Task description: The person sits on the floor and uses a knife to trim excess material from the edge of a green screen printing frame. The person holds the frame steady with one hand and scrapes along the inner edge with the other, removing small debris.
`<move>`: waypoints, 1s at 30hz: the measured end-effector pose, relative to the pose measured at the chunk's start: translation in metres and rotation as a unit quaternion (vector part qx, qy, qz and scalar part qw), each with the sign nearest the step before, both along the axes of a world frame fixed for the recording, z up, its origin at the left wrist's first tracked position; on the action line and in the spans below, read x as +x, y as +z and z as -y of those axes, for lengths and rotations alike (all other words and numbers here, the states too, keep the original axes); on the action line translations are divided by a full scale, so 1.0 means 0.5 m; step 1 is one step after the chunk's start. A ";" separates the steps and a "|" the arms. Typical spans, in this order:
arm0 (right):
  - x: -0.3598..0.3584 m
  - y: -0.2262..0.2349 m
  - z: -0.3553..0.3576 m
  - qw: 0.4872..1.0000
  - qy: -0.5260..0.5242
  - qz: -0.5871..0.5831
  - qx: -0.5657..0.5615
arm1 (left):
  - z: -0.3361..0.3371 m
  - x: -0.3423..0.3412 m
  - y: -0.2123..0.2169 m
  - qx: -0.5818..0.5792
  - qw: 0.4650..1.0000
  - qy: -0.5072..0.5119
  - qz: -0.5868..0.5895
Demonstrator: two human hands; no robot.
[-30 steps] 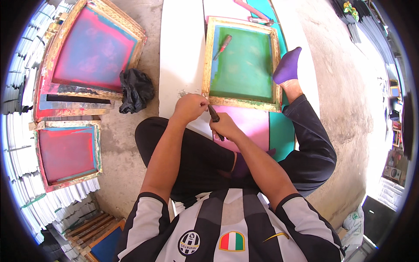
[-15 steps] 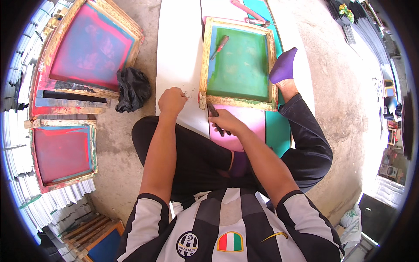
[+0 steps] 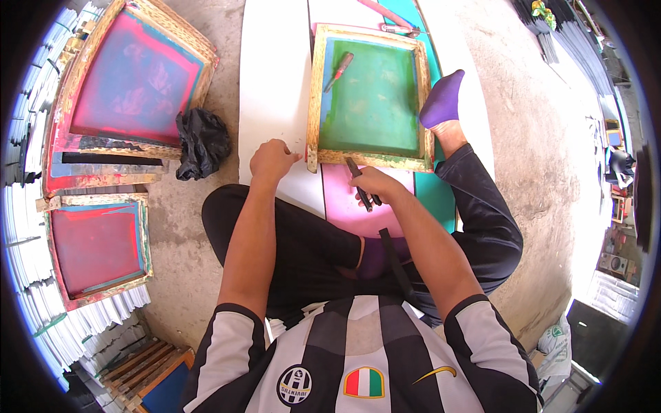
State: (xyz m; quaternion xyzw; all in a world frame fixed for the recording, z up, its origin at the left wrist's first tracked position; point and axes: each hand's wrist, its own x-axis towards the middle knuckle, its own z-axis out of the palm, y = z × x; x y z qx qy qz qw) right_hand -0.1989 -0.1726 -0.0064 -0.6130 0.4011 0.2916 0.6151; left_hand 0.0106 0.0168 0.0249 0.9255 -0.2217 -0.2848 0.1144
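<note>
In front of me lies a wooden screen-printing frame with green mesh. My right hand is wrapped round dark pliers, whose jaws point up at the frame's near bar. Whether the jaws touch the wood I cannot tell. Just left of the frame's near left corner is my left hand, closed, its fingertips pinched toward the frame; anything between them is too small to make out. A short reddish-handled tool rests on the mesh.
White, pink and green boards lie beneath the frame. A utility knife is beyond it. At left are pink-meshed frames, a crumpled black plastic bag and stacked white sheets. My purple-socked foot is beside the frame's right edge.
My right hand has moved right with the pliers, from the frame's near left corner along its near bar. My left hand stays closed. A black strap now shows beside my right forearm.
</note>
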 end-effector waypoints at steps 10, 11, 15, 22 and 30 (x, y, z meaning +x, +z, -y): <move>0.041 0.021 0.057 0.995 0.052 -0.074 0.042 | 0.011 -0.005 0.006 -0.028 1.000 0.004 0.001; 0.049 0.027 0.060 0.993 0.062 -0.091 0.042 | 0.014 -0.005 0.005 -0.030 1.000 0.003 -0.004; 0.034 0.019 0.022 0.992 0.090 -0.061 -0.067 | 0.023 -0.007 0.005 -0.036 0.999 -0.005 0.000; 0.024 0.038 -0.058 0.949 0.111 -0.062 -0.288 | 0.030 -0.015 0.007 -0.069 0.997 -0.014 -0.005; 0.003 -0.007 -0.080 0.948 0.050 -0.031 -0.313 | 0.043 -0.013 0.008 -0.070 0.997 -0.024 -0.026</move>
